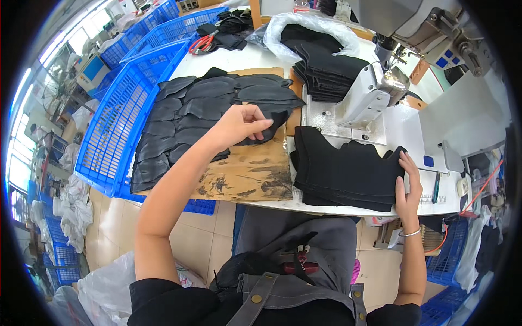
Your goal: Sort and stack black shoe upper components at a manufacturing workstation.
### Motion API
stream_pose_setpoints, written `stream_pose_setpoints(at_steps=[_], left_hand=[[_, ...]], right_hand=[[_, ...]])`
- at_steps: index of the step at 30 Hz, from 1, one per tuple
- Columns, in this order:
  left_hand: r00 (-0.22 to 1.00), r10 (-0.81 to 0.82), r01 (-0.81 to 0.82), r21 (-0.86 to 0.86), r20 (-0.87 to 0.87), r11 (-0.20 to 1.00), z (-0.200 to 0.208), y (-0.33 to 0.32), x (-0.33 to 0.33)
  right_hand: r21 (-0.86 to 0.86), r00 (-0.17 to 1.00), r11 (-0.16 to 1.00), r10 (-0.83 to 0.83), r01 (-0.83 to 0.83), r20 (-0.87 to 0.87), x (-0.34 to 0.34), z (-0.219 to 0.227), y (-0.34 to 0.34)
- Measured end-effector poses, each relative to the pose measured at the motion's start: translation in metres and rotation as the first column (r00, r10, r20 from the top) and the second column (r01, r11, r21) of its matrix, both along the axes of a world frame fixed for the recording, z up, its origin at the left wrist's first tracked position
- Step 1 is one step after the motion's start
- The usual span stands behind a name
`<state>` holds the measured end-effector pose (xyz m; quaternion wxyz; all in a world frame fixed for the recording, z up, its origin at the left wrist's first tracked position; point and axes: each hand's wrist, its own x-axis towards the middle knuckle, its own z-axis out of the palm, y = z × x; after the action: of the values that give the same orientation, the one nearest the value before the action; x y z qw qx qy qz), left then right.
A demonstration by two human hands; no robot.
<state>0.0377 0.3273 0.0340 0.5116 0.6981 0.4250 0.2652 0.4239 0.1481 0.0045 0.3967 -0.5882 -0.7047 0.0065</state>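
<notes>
My left hand (243, 126) is closed in a pinch on a small black leather-like piece (278, 120) above a brown board (247, 168). Overlapping rows of similar curved black pieces (204, 89) cover most of that board. To the right, a stack of black cut fabric pieces (348, 171) lies at the table's front edge, its layers slightly fanned. My right hand (409, 187) grips the right edge of this stack, with the fingertips at its upper right corner. How many layers it holds is hidden.
A white sewing machine (364, 95) stands behind the fabric stack. More folded black pieces (326, 70) sit beside a clear plastic bag (277, 35). Red-handled scissors (203, 43) lie at the back left. Blue crates (122, 111) line the left side. A pen (436, 187) lies at right.
</notes>
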Motion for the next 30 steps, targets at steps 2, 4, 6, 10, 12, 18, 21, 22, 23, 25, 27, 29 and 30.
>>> stream_pose_setpoints(at_steps=[2, 4, 6, 10, 12, 18, 21, 22, 23, 25, 27, 29, 30], left_hand=[[0.997, 0.043, -0.043, 0.003, -0.064, 0.999, 0.011, -0.004, 0.009], [0.973, 0.099, -0.081, 0.094, -0.207, 0.992, 0.012, -0.001, 0.022], [0.957, 0.080, 0.014, 0.319, -0.279, 0.948, 0.009, -0.003, 0.032], [0.888, -0.046, 0.296, 0.493, -0.457, 0.818, 0.005, 0.009, 0.043], [0.837, -0.195, 0.439, 0.413, -0.512, 0.798, 0.009, 0.017, 0.043], [0.853, -0.232, 0.445, 0.418, -0.468, 0.792, -0.003, 0.026, 0.040], [0.865, -0.268, 0.453, 0.433, -0.424, 0.779, -0.002, 0.018, 0.040], [0.865, -0.267, 0.453, 0.431, -0.425, 0.780, -0.001, 0.015, 0.040], [0.868, -0.255, 0.454, 0.472, -0.426, 0.755, -0.001, 0.012, 0.040], [0.873, -0.242, 0.451, 0.512, -0.425, 0.731, -0.003, 0.012, 0.041], [0.884, -0.239, 0.419, 0.459, -0.401, 0.783, -0.008, 0.016, 0.041], [0.894, -0.215, 0.380, 0.412, -0.392, 0.828, -0.005, 0.014, 0.044], [0.903, -0.188, 0.337, 0.364, -0.386, 0.868, -0.004, 0.014, 0.044]], right_hand=[[0.007, 1.000, 1.000, -0.013, 0.013, 0.026, 0.001, -0.001, 0.000], [0.000, 1.000, 1.000, -0.014, 0.014, 0.019, 0.000, -0.001, 0.000], [-0.004, 1.000, 1.000, -0.017, 0.017, 0.016, 0.001, 0.000, 0.000], [-0.004, 1.000, 1.000, -0.010, 0.010, 0.019, 0.000, -0.001, 0.000], [-0.001, 1.000, 1.000, -0.007, 0.007, 0.019, 0.000, -0.001, 0.000], [-0.012, 1.000, 1.000, -0.025, 0.025, 0.006, 0.000, -0.001, -0.001], [-0.009, 1.000, 1.000, -0.023, 0.023, 0.018, 0.001, -0.002, -0.001], [-0.009, 0.999, 1.000, -0.022, 0.022, 0.025, 0.000, 0.000, -0.001], [-0.009, 0.999, 1.000, -0.020, 0.021, 0.031, 0.000, 0.001, 0.000], [-0.012, 1.000, 1.000, -0.022, 0.022, 0.016, 0.000, 0.000, -0.001], [-0.013, 1.000, 1.000, -0.022, 0.022, 0.004, -0.001, 0.000, -0.001], [-0.011, 0.999, 0.999, -0.038, 0.039, 0.027, 0.001, -0.001, -0.002], [-0.012, 0.999, 0.999, -0.039, 0.039, 0.029, 0.001, -0.001, -0.002]])
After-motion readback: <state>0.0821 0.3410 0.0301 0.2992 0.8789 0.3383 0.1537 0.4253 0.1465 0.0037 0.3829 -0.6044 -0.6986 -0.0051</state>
